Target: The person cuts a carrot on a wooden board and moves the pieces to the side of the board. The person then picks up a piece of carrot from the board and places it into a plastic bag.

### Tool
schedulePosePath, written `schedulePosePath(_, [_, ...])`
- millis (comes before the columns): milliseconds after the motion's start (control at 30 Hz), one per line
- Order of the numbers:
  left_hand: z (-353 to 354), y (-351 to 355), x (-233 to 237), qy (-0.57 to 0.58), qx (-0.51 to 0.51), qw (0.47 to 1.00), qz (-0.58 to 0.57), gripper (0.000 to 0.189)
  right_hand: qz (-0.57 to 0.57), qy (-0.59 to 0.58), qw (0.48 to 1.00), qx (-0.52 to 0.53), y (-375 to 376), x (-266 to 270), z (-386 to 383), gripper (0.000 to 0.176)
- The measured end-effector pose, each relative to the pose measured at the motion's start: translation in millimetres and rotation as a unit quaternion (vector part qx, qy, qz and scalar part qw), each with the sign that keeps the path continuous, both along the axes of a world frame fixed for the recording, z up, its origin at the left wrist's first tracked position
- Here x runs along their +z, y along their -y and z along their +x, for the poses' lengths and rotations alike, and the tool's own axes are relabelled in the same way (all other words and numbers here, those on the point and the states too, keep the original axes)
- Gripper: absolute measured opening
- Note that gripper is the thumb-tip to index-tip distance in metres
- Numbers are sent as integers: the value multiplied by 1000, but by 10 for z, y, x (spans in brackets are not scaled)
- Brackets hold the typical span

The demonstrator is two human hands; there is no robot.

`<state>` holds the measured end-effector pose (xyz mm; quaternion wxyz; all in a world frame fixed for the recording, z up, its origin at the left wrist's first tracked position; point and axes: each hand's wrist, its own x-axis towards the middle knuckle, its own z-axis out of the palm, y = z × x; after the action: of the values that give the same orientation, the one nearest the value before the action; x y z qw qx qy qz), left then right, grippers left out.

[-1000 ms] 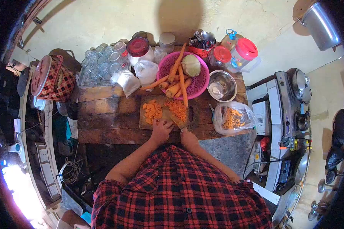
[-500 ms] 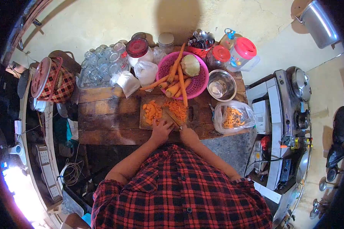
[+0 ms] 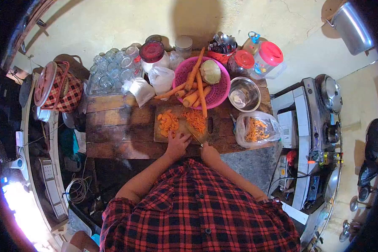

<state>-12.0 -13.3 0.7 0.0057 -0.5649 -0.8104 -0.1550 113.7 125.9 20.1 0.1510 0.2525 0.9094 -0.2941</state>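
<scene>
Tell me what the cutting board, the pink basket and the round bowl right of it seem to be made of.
Cutting board: probably wood, matt, from its dull brown surface; grain is too small to confirm.
Pink basket: likely plastic, given its bright, even colour and perforated wall.
Round bowl: metal, perhaps stainless steel, polished; it's silvery with bright reflections.

One head-worn view — high up, facing forward and steeply down
The wide, bowed view takes in the checked shirt [image 3: 206, 201] close below the lens, the left hand [image 3: 177, 143] and right hand [image 3: 210, 153] near mid-frame, the wooden table [image 3: 113, 126] beyond, the wall [image 3: 113, 25] behind it — and the stove [image 3: 313, 111] at right, corners dark.
</scene>
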Motion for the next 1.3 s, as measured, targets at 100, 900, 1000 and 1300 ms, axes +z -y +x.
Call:
schedulePosePath(100, [17,-13,16,18,5,1000,-4,37,-1,48,998,-44,37,-11,-70,33])
schedulePosePath(900, [45,37,-81,6,14,1000,-3,39,25,8,999,-32,112,-77,-141,29])
schedulePosePath(1000, [63,45,-123,4,18,1000,5,38,39,-4,999,-13,85,-89,-204,30])
schedulePosePath(1300, [84,54,-147,-3,19,1000,5,39,20,14,998,-51,116,-35,-175,29])
